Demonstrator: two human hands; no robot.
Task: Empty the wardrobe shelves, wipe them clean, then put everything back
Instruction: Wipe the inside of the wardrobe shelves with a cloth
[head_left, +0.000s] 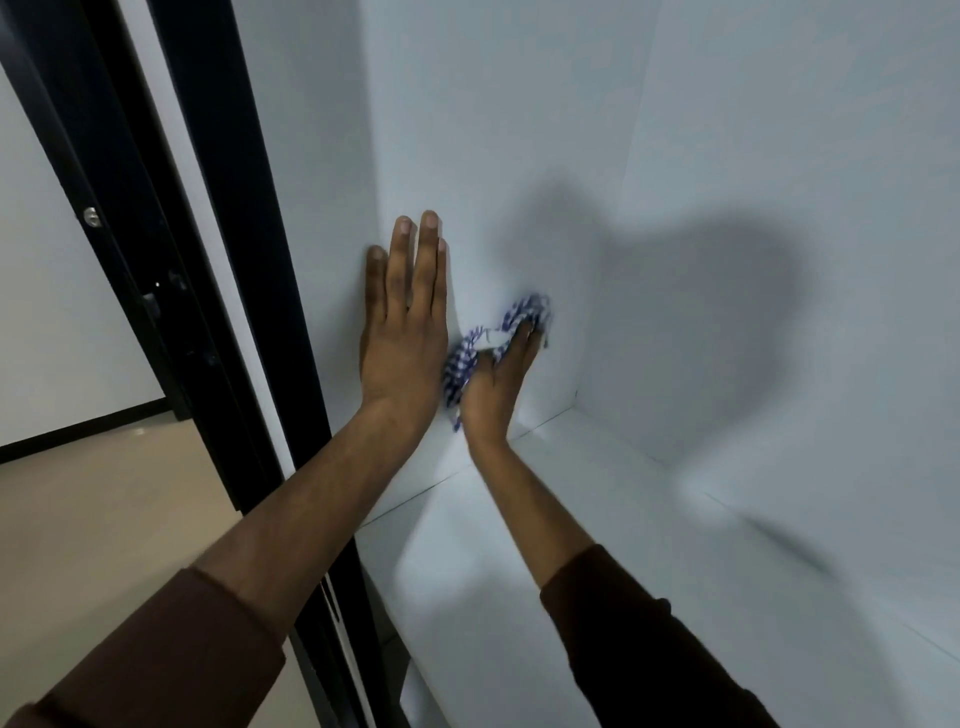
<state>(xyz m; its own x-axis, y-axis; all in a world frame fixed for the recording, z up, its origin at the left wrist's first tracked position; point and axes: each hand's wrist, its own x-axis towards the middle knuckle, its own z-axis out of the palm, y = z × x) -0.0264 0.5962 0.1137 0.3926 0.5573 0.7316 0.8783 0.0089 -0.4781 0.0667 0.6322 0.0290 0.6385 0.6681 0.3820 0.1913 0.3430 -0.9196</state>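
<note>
The right hand (493, 384) presses a blue-and-white checked cloth (485, 345) flat against the left inner wall (415, 130) of the wardrobe, fingers straight over the bunched fabric. The left hand (402, 322) lies open and flat on the same wall, just left of the cloth and nearer the front edge. The shelf (649, 571) below shows bare, so emptying looks done and wiping is under way; restocking remains. No writing or labels can be read.
</note>
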